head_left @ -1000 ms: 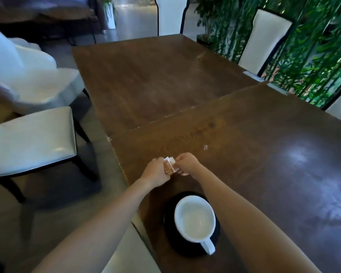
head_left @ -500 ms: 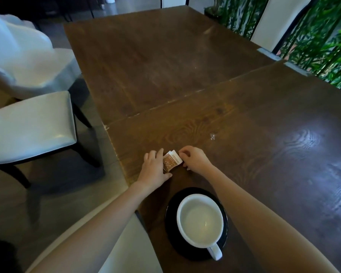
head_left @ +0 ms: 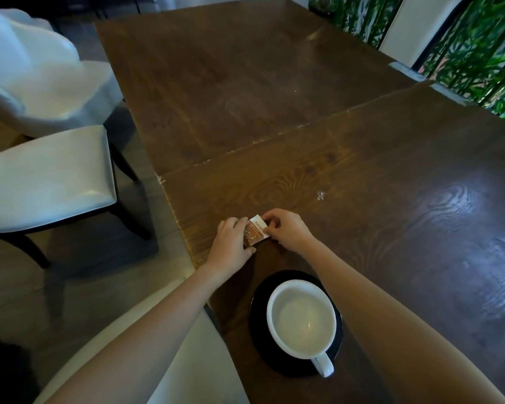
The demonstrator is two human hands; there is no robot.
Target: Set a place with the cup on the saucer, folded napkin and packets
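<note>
Packets (head_left: 255,234) now flat on table (head_left: 391,199), hands (head_left: 231,243) lower.

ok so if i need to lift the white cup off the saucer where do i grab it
Take the cup by its handle, coming from the near edge of the table, the person's own side. The handle sticks out toward the person over the black saucer, clear of both hands. The cup stands upright with a wide round body, so the handle looks like the surest grip.

Single head view, high, looking forward-down, close over table (head_left: 391,228) near edge.
</note>
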